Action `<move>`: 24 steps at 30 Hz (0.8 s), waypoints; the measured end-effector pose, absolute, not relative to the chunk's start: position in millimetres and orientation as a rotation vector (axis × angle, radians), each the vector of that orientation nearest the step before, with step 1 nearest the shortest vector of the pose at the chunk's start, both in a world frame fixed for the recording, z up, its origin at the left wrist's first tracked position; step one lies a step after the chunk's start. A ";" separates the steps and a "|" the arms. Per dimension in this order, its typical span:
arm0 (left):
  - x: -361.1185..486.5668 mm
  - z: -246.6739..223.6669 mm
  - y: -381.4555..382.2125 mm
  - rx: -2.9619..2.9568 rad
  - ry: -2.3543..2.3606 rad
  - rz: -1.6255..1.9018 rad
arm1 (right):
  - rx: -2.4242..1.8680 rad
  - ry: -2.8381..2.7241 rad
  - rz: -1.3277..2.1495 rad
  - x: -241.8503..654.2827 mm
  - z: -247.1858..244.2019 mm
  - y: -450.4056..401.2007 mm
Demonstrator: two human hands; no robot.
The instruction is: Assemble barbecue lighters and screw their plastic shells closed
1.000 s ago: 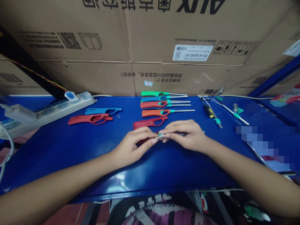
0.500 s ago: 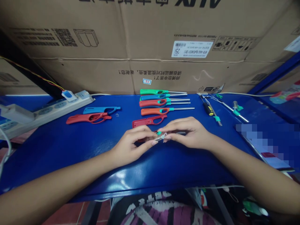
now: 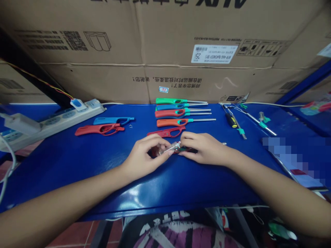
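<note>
My left hand (image 3: 146, 151) pinches a clear lighter fuel tank (image 3: 168, 148) between thumb and fingers. At the tank's right end, the bent, closed fingers of my right hand (image 3: 205, 148) meet small parts that they mostly hide. Beneath both hands lies a partly covered lighter body with some red and green showing; a metal tube tip (image 3: 224, 143) sticks out past my right hand. Just beyond my fingers is a red lighter shell half (image 3: 157, 133). Farther back, several lighters in green, blue, red and orange (image 3: 168, 122) lie in a row, tubes pointing right.
Blue (image 3: 106, 120) and red (image 3: 88, 130) shell halves lie left, beside tiny screws (image 3: 130, 126). A power strip (image 3: 60, 119) runs along the left. At right are a black-and-yellow screwdriver (image 3: 231, 120), loose metal tubes (image 3: 260, 123) and a blurred-out flat object (image 3: 297, 163). A cardboard box (image 3: 168, 41) stands behind.
The clear tank has come further into view, tilted between my hands. My right fingers have curled in and moved slightly down, and a metal tube tip now shows beyond them.
</note>
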State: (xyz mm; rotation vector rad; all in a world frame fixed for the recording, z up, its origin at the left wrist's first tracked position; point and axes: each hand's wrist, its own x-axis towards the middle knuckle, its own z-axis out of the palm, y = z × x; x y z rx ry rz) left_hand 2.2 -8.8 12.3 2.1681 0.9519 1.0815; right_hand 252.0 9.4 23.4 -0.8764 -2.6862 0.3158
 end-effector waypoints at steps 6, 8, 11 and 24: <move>2.4 9.8 -7.7 2.087 1.028 1.039 | -0.876 -2.671 0.476 249.6 20.9 9.5; 2.6 8.6 -6.4 2.048 1.048 1.024 | -0.856 -2.622 0.562 249.0 22.0 9.3; 2.9 6.9 -4.5 1.984 1.060 1.015 | -0.864 -2.478 0.737 247.9 23.4 8.8; 2.4 4.5 -1.8 1.846 1.080 0.977 | -1.006 -1.812 1.838 249.5 23.0 19.4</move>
